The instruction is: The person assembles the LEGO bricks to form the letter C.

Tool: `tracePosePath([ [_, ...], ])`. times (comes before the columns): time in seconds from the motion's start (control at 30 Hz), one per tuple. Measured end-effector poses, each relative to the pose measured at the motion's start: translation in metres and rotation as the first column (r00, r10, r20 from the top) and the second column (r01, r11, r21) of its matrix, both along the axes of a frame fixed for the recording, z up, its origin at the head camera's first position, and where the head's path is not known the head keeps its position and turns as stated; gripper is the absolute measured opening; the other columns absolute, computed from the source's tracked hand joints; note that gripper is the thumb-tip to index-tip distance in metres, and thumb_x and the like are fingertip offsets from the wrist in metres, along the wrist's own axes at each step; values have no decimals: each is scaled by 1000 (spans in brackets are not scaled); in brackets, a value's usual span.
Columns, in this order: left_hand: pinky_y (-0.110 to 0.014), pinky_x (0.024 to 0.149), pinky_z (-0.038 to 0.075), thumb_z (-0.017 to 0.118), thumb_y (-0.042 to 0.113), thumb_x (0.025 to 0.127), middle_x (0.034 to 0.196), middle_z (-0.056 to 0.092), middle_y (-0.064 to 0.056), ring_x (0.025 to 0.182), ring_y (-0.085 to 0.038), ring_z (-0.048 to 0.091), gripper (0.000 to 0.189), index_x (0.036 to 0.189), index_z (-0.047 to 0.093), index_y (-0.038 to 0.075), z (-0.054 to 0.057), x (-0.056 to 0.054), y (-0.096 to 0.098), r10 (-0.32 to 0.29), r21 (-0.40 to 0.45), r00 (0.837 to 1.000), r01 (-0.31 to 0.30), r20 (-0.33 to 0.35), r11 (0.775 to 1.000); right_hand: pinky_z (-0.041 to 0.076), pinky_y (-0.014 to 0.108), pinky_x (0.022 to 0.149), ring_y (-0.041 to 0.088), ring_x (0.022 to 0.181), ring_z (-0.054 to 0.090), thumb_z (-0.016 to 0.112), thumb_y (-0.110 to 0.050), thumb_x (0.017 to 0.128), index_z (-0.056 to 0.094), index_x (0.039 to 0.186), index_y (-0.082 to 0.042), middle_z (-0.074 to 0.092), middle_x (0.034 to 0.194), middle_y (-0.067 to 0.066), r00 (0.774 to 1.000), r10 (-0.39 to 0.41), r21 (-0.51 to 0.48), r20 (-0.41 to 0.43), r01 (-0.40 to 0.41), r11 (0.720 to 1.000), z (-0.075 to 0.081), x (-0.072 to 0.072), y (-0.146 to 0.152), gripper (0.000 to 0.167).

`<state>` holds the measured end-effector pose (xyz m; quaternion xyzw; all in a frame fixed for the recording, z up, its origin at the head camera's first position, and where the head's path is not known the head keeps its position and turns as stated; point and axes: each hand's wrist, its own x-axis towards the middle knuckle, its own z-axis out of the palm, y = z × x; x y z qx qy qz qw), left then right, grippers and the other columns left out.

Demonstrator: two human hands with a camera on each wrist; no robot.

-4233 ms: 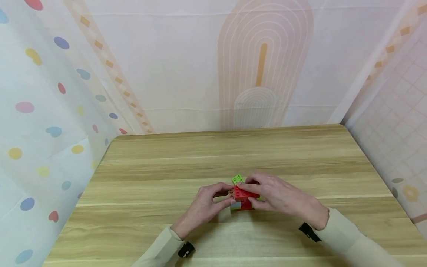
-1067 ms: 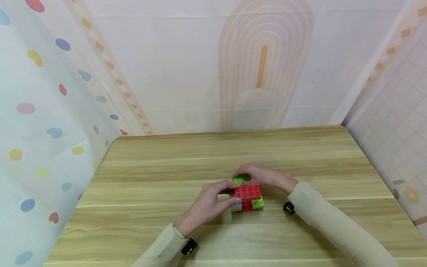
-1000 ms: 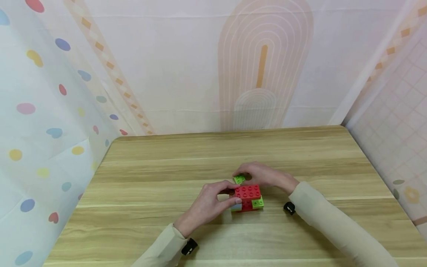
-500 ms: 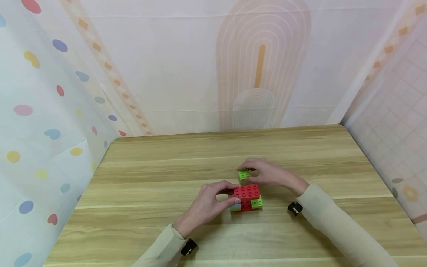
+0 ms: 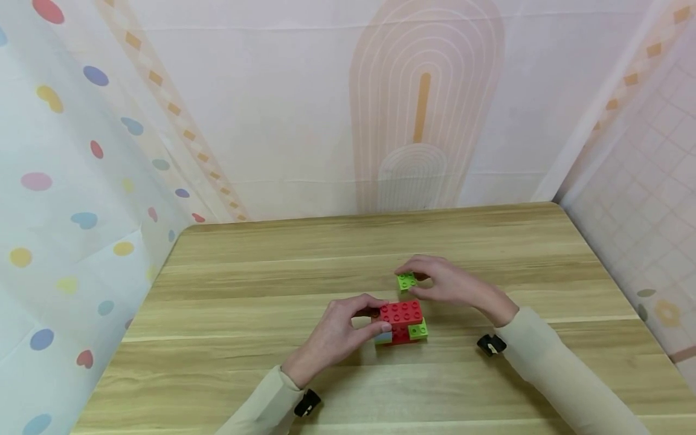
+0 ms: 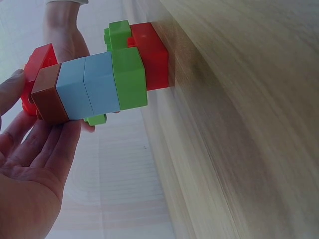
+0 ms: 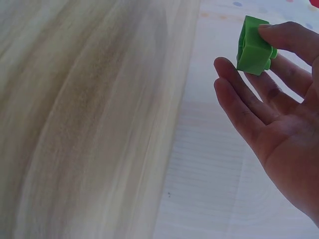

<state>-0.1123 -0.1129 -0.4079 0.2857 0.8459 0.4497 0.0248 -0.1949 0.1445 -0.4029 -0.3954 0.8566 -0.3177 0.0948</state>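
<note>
In the head view a stack of toy bricks stands on the wooden table, topped by a red brick (image 5: 401,312) with studs. My left hand (image 5: 338,331) grips the stack's upper left end, thumb in front and fingers behind. From the left wrist, the column shows a brown brick (image 6: 50,97), light blue bricks (image 6: 87,87), a green brick (image 6: 129,77) and a red base brick (image 6: 152,55) on the table. Behind the stack, my right hand (image 5: 447,284) pinches a small green brick (image 7: 254,47) between thumb and fingers, its hollow underside partly showing in the right wrist view.
The wooden table (image 5: 244,272) reaches back to a patterned cloth backdrop (image 5: 288,121). Spotted cloth (image 5: 60,241) hangs along the left side and a gridded cloth (image 5: 647,181) along the right. Each wrist wears a black strap device.
My right hand has left the top red brick, taken the small green brick behind the stack and carried it back and right, apart from it. My left hand keeps its hold.
</note>
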Motion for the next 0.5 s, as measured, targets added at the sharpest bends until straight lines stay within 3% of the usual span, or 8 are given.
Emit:
tracePosePath([
  [0.23,-42,88,56,74,24,91,110,72,1,101,-8,66,30,116,69,10,0,0,0,-7,12,1000,7,15,1000,54,41,91,21,112,59,66,-16,96,60,132,-6,60,128,6,1000,-20,-21,-1,20,1000,2,7,7,38],
  [0.5,-42,87,57,74,24,91,110,72,1,100,-8,66,30,116,69,10,0,0,1,-10,17,1000,10,13,1000,54,38,88,15,105,59,68,-16,94,62,130,-7,62,122,1,998,-46,-24,-52,45,999,5,16,14,37],
])
